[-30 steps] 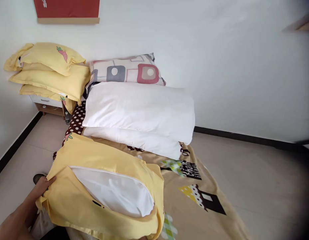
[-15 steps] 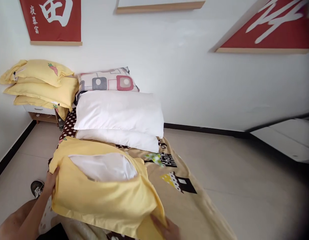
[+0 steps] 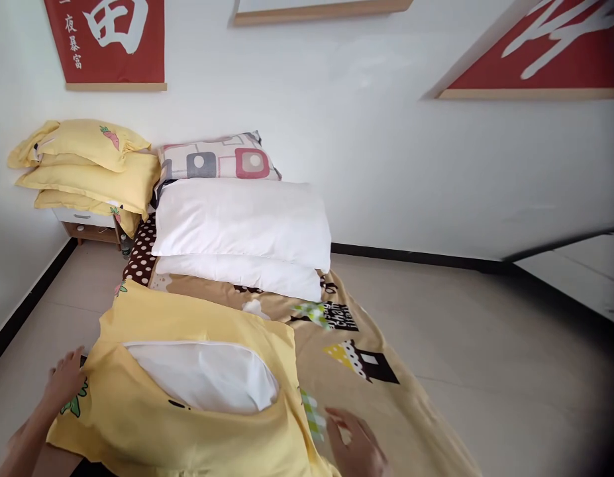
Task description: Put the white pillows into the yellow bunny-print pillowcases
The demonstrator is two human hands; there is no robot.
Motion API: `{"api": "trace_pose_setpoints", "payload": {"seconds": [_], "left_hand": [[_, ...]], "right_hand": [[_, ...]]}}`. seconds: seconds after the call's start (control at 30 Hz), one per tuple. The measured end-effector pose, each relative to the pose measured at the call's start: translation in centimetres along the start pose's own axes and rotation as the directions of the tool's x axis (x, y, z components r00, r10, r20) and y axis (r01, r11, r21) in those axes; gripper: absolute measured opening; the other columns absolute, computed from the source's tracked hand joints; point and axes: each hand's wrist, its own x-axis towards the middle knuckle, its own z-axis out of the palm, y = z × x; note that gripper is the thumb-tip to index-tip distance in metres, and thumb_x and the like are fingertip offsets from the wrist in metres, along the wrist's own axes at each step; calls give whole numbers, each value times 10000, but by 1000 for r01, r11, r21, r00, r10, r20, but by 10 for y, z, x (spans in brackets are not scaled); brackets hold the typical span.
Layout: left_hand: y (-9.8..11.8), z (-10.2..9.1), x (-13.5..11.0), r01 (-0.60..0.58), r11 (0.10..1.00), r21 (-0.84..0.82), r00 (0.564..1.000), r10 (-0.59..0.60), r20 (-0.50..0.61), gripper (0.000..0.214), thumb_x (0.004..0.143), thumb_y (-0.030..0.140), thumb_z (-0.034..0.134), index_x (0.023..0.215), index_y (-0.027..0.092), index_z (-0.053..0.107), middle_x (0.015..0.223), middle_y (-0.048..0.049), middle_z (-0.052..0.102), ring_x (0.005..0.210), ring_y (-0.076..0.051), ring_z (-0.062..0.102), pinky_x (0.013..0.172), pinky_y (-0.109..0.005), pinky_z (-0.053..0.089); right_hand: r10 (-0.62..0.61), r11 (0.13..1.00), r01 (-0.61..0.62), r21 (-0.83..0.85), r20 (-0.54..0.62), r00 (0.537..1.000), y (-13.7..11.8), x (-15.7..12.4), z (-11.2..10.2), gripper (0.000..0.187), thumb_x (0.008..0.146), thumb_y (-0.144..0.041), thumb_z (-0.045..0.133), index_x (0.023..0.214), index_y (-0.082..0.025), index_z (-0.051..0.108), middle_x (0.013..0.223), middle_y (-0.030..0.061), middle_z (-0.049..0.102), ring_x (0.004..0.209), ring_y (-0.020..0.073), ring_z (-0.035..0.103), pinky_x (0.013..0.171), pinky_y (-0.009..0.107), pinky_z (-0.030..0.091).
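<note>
A yellow pillowcase [image 3: 187, 437] lies in front of me on the bed, its slit gaping open. Through the slit a white pillow [image 3: 212, 374] shows inside. My left hand [image 3: 67, 379] is at the left edge of the pillowcase with its fingers extended; whether it touches the cloth is hard to tell. My right hand [image 3: 355, 442] is off the right side of the pillowcase, over the blanket [image 3: 386, 424], its fingers bent and apart with nothing in them.
Two plain white pillows [image 3: 242, 215] are stacked farther up the bed, before a patterned pillow [image 3: 222, 158] at the wall. Several yellow pillows [image 3: 88, 172] are piled on a nightstand [image 3: 91, 232] at left. Tiled floor [image 3: 436, 318] lies right of the bed.
Both hands have let go of the pillowcase edges. The pillowcase has dropped flatter and come closer to me. My left hand has moved left, my right hand slightly right.
</note>
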Motion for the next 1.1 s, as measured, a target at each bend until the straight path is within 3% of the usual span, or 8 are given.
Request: {"api": "trace_pose_setpoints", "payload": {"seconds": [0.07, 0.17, 0.23, 0.3, 0.5, 0.7, 0.9, 1.1], "left_hand": [[31, 24, -8, -241, 925, 293, 962, 268, -55, 399, 776, 291, 507, 1145, 194, 624, 1251, -172, 626, 1240, -373, 524, 1022, -510, 414], [81, 75, -23, -543, 682, 490, 813, 574, 102, 518, 803, 239, 486, 1318, 194, 526, 1358, -122, 564, 1284, -288, 482, 1064, -435, 384], [108, 99, -25, -557, 565, 609, 784, 600, 160, 536, 802, 162, 483, 1336, 194, 519, 1363, -125, 556, 1265, -287, 492, 1044, -441, 384], [127, 106, -17, -485, 522, 702, 834, 519, 190, 450, 829, 87, 425, 1235, 186, 594, 1249, -127, 624, 1167, -272, 560, 982, -421, 419], [162, 54, 30, -332, 561, 758, 933, 314, 176, 294, 912, 119, 359, 1038, 162, 621, 1034, -116, 687, 951, -223, 655, 763, -299, 475], [205, 11, 49, -337, 493, 802, 935, 278, 222, 321, 884, 118, 374, 1089, 150, 618, 988, -159, 693, 985, -304, 663, 782, -367, 475], [207, 5, 34, -437, 360, 824, 890, 306, 339, 318, 884, 138, 381, 1071, 170, 636, 951, -149, 709, 925, -313, 684, 728, -357, 471], [191, 0, 31, -409, 348, 844, 901, 300, 313, 325, 913, 201, 357, 1102, 135, 613, 866, -154, 703, 843, -326, 688, 645, -355, 450]], "right_hand": [[-344, 934, 340, 107, 21, 939, -53, 4, 9, 297, 836, -407, 484, 886, -207, 698, 896, 133, 727, 842, 255, 694, 745, 383, 562], [-738, 674, 701, 233, 259, 623, -135, -6, 38, 290, 907, -256, 472, 1091, -235, 694, 1106, 89, 722, 1080, 221, 651, 932, 379, 520], [-793, 568, 776, 273, 433, 428, -182, -16, 61, 366, 898, -214, 470, 1217, -231, 649, 1281, 83, 650, 1221, 232, 575, 1021, 413, 467], [-764, 561, 776, 289, 543, 350, -220, -23, 83, 400, 907, -224, 458, 1276, -228, 612, 1383, 78, 578, 1293, 232, 512, 1084, 425, 408], [-600, 684, 713, 156, 676, 427, -285, -36, 140, 496, 982, -370, 370, 1440, -192, 439, 1505, 121, 434, 1398, 268, 365, 1136, 512, 274], [-468, 700, 695, 162, 839, 276, -298, -29, 182, 286, 912, -347, 501, 1065, -234, 715, 1148, 107, 704, 1140, 299, 593, 993, 488, 405], [-476, 761, 644, 80, 742, 472, -336, -4, 211, 460, 954, -273, 343, 1358, -161, 534, 1399, 153, 542, 1290, 306, 468, 1062, 450, 345], [-443, 781, 621, 70, 762, 472, -322, -48, 216, 651, 847, -260, 572, 1470, -181, 402, 1503, 164, 424, 1399, 332, 346, 1147, 499, 214]]}}
